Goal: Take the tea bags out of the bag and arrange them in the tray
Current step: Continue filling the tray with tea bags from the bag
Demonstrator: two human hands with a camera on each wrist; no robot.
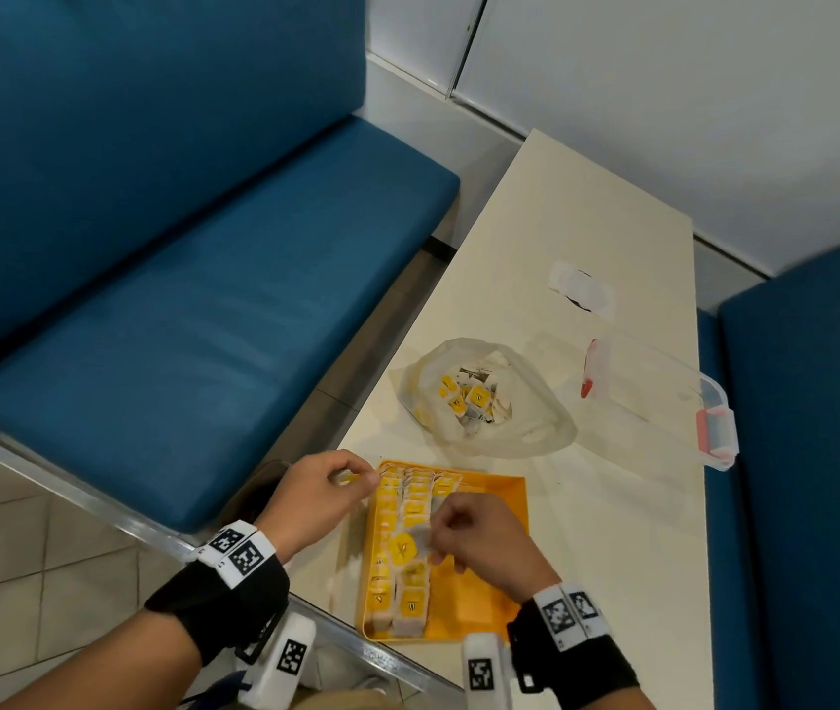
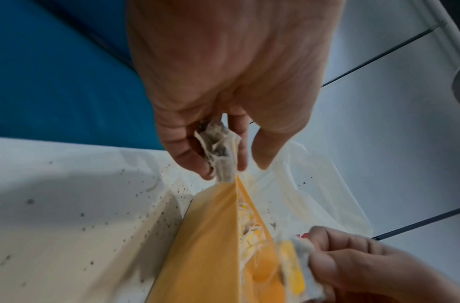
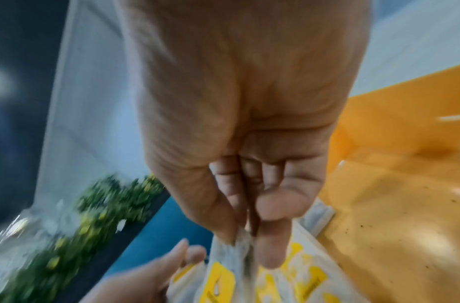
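Note:
An orange tray (image 1: 489, 509) lies at the near left of the cream table, with rows of yellow-tagged tea bags (image 1: 410, 597) along its left side. My left hand (image 1: 364, 476) pinches one tea bag (image 2: 221, 151) at the tray's far left corner. My right hand (image 1: 433, 538) pinches another tea bag (image 3: 239, 246) with a round yellow tag (image 1: 405, 548) just above the rows, mid-tray. Beyond the tray, a clear plastic bag (image 1: 535, 427) lies open with several tea bags (image 1: 474, 397) inside.
A clear lidded container with red clasps (image 1: 663, 397) stands right of the bag, and a small white wrapper (image 1: 581, 287) lies farther back. A blue bench (image 1: 202, 299) runs along the left table edge and a blue seat (image 1: 817, 453) along the right. Dark crumbs speckle the table (image 2: 68, 215).

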